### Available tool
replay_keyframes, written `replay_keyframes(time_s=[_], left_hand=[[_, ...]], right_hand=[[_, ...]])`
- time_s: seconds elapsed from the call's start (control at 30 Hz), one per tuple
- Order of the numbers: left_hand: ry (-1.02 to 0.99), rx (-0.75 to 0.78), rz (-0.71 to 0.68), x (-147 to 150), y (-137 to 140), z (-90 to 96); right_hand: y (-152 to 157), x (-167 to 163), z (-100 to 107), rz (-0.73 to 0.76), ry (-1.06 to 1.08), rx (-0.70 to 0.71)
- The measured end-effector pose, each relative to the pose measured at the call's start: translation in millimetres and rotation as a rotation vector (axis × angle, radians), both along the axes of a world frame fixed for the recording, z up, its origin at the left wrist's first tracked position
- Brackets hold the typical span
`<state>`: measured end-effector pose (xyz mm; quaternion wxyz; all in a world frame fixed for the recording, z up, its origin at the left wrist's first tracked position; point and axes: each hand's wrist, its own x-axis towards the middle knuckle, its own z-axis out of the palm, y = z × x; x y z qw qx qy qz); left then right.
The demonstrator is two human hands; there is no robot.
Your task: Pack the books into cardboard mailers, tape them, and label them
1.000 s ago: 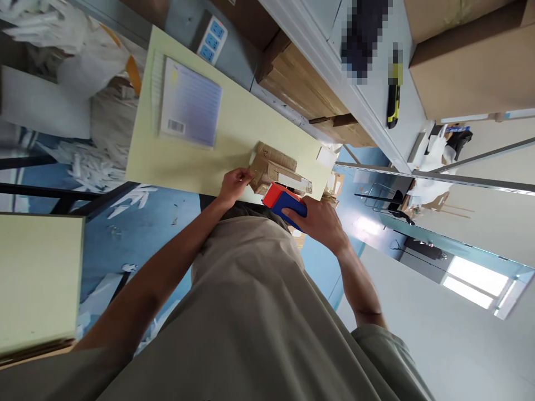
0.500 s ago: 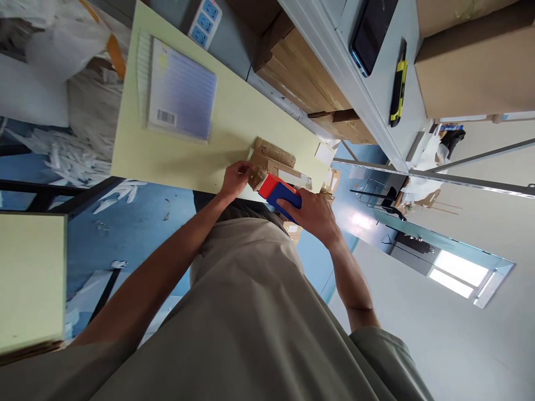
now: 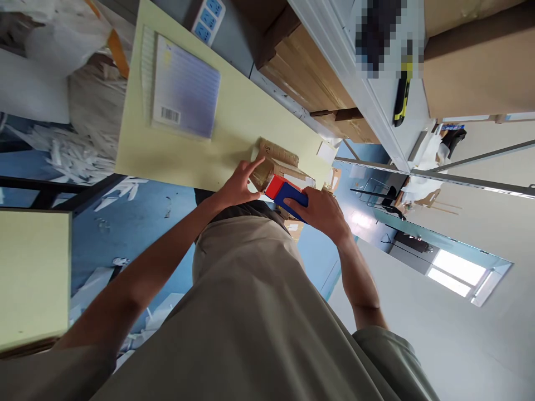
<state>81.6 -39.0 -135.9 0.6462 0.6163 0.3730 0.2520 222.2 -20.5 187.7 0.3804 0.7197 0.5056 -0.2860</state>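
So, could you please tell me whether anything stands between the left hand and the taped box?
Nothing visible does: the left hand spreads thumb and index finger about the end of the box. The blue tool in the right hand is close to the thumb, beside that gap.

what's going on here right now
A person at the pale table has a red-and-blue tool in the right hand, its red end right by a brown box. The left hand is at that box's end, thumb and index finger spread; how firmly it touches is hard to tell. A flat packet lies farther left on the table.
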Motion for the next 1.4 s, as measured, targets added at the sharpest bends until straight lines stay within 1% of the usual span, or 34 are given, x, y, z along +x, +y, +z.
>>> replay_keyframes(time_s=[0.03, 0.1, 0.17, 0.33, 0.47, 0.57, 0.67, 0.73, 0.83, 0.93, 1.03, 1.13, 1.2, 1.27, 1.4], left_hand=[[-0.007, 0.039, -0.062, -2.2, 4.7, 9.3], [-0.012, 0.106, -0.139, -0.9, 15.8, 23.9], [0.000, 0.161, -0.187, 5.5, 26.5, 31.8], [0.103, 0.246, -0.282, 18.1, 39.9, 33.3], [0.211, 0.280, -0.298, 17.2, 40.8, 34.6], [0.278, 0.292, -0.295, 16.5, 41.0, 38.0], [0.317, 0.272, -0.287, 17.0, 42.7, 40.3], [0.332, 0.256, -0.293, 17.4, 43.9, 40.0], [0.345, 0.260, -0.304, 17.8, 44.5, 37.1], [0.342, 0.275, -0.295, 18.5, 43.2, 33.5], [0.348, 0.269, -0.285, 19.2, 41.5, 31.5], [0.363, 0.256, -0.274, 18.6, 39.2, 31.7], [0.366, 0.242, -0.251, 18.0, 36.0, 32.6], [0.356, 0.206, -0.195, 18.2, 30.7, 33.6], [0.354, 0.060, 0.011, 24.8, 16.1, 37.4]], right_hand=[[0.2, -1.3, 1.3, 0.007, -0.004, -0.011], [-0.2, -4.7, 3.2, 0.025, -0.013, -0.029], [-1.6, -8.2, 4.0, 0.040, -0.020, -0.037], [-6.5, -15.1, 2.1, 0.026, -0.033, -0.033], [-7.9, -13.4, -0.8, 0.016, -0.069, -0.033], [-6.7, -0.8, -3.7, 0.014, -0.083, -0.039], [-4.0, 22.4, -10.2, -0.009, -0.093, -0.031], [-1.7, 40.5, -18.6, -0.029, -0.096, -0.035], [1.9, 65.4, -37.0, -0.060, -0.086, -0.066], [4.6, 83.0, -58.4, -0.085, -0.071, -0.092], [6.0, 93.2, -77.6, -0.081, -0.037, -0.106], [6.7, 99.0, -91.4, -0.053, -0.001, -0.110], [7.6, 102.3, -97.1, -0.034, 0.019, -0.099], [8.7, 106.2, -100.5, -0.015, 0.053, -0.084], [9.3, 117.8, -104.9, 0.029, 0.118, -0.070]])
